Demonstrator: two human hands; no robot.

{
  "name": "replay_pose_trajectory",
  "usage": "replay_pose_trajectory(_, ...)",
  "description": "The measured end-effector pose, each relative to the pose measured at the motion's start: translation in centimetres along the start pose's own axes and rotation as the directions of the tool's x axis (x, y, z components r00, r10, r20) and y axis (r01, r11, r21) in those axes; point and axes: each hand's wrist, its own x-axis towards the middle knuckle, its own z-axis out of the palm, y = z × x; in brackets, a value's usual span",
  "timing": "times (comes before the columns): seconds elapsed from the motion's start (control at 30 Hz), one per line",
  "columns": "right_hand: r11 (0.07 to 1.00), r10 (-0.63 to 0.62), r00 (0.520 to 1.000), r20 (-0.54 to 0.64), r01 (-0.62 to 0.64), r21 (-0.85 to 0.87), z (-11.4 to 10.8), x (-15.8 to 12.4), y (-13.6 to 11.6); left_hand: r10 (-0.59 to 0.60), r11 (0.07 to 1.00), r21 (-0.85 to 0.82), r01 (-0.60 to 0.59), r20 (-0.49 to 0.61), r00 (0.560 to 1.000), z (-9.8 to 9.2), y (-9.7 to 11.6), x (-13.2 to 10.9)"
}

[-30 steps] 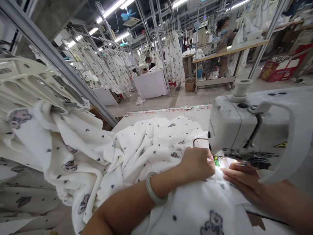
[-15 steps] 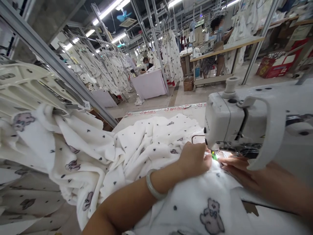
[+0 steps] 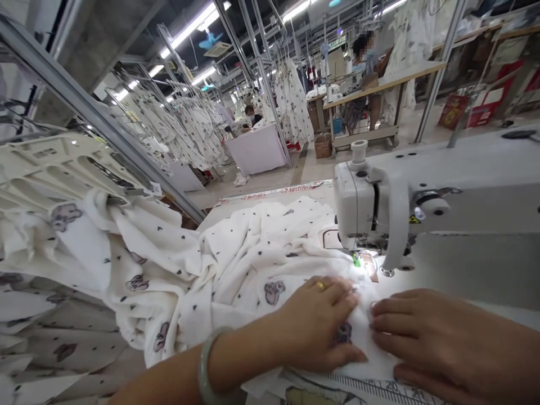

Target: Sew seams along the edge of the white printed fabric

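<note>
See one white bear-print fabric (image 3: 236, 264) bunched across the table (image 3: 324, 194), reaching in beside one sewing machine (image 3: 352, 197). Find the left hand (image 3: 314, 320) palm down, fingers slightly spread, pressing the fabric without visible grip; find the right hand (image 3: 426, 326) with fingers loosely bent at the fabric's edge, cannot tell if pinching. Could risk puckers or skewing from uneven hand pressure, or dragging from heaped folds. Count two hands, one ring (image 3: 321, 285), one bangle (image 3: 203, 365), one measuring strip (image 3: 375, 388); farther out, two co-workers (image 3: 356, 115).
</note>
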Motion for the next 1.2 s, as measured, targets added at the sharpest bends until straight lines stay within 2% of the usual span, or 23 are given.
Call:
replay_pose_trajectory(0.07,0.996,-0.090,0.996,0.024,0.089,0.006,1.0,0.1,0.0,-0.061,0.997,-0.043,0.059,-0.047,0.997,0.9,0.5,-0.7)
replay_pose_trajectory(0.13,0.992,-0.127,0.992,-0.017,0.127,-0.008,1.8,0.1,0.0,-0.179,0.975,-0.148,0.166,-0.085,0.980,1.1,0.5,-0.7)
replay_pose_trajectory(0.17,0.991,-0.135,0.990,-0.036,0.135,-0.017,1.9,0.1,0.0,-0.271,0.943,-0.224,0.246,-0.089,0.959,0.7,0.3,-0.5)
replay_pose_trajectory(0.23,0.992,-0.123,0.992,-0.013,0.123,-0.009,1.7,0.1,-0.3,-0.454,0.840,-0.377,0.391,-0.092,0.886,-0.5,0.1,0.3)
replay_pose_trajectory(0.27,0.993,-0.114,0.993,0.031,0.113,0.024,1.4,0.1,-0.6,-0.510,0.795,-0.436,0.421,-0.108,0.853,-1.3,0.0,0.7)
replay_pose_trajectory(0.3,0.992,-0.108,0.991,0.084,0.102,0.074,1.1,0.2,-0.9,-0.529,0.775,-0.477,0.414,-0.133,0.838,-1.9,0.0,1.1)
replay_pose_trajectory(0.33,0.988,-0.103,0.985,0.141,0.085,0.128,0.7,0.3,-1.2,-0.510,0.784,-0.493,0.376,-0.167,0.844,-2.3,0.1,1.5)
replay_pose_trajectory(0.4,0.976,-0.103,0.971,0.217,0.057,0.208,0.1,0.6,-1.8,-0.398,0.852,-0.443,0.279,-0.203,0.895,-2.3,0.2,2.0)
replay_pose_trajectory(0.47,0.967,-0.085,0.973,0.213,0.029,0.253,0.0,0.8,-2.1,-0.261,0.927,-0.317,0.203,-0.154,0.953,-1.3,0.3,2.2)
replay_pose_trajectory(0.53,0.955,-0.058,0.983,0.172,0.004,0.298,0.1,0.9,-2.1,-0.148,0.975,-0.183,0.128,-0.099,0.984,-0.1,0.3,2.2)
replay_pose_trajectory(0.63,0.933,-0.068,0.978,0.196,-0.008,0.361,0.2,0.8,-1.6,-0.025,0.998,-0.063,0.017,-0.128,0.991,1.4,-0.1,1.9)
replay_pose_trajectory(0.73,0.921,-0.079,0.973,0.218,-0.012,0.389,0.1,1.0,-1.6,0.039,0.998,-0.045,-0.048,-0.184,0.982,1.8,-0.5,1.8)
replay_pose_trajectory(0.9,0.913,-0.051,0.995,0.085,0.012,0.408,0.0,0.5,-1.5,0.087,0.996,-0.014,-0.091,-0.201,0.976,1.9,-0.8,1.7)
replay_pose_trajectory(0.97,0.943,0.027,0.999,-0.016,-0.020,0.332,0.4,-0.2,-0.6,0.086,0.996,0.015,-0.085,-0.211,0.974,2.2,-0.9,1.6)
replay_pose_trajectory(1.07,0.988,0.151,0.965,-0.215,-0.138,0.075,1.5,-1.2,1.7,0.070,0.997,0.043,-0.062,-0.245,0.967,2.6,-1.1,1.5)
replay_pose_trajectory(1.13,0.980,0.148,0.955,-0.257,-0.178,-0.094,2.3,-1.6,3.1,0.071,0.997,0.034,-0.065,-0.250,0.966,2.8,-1.2,1.5)
replay_pose_trajectory(1.2,0.964,0.113,0.966,-0.234,-0.164,-0.211,3.0,-1.8,4.0,0.083,0.997,0.026,-0.079,-0.243,0.966,2.8,-1.4,1.6)
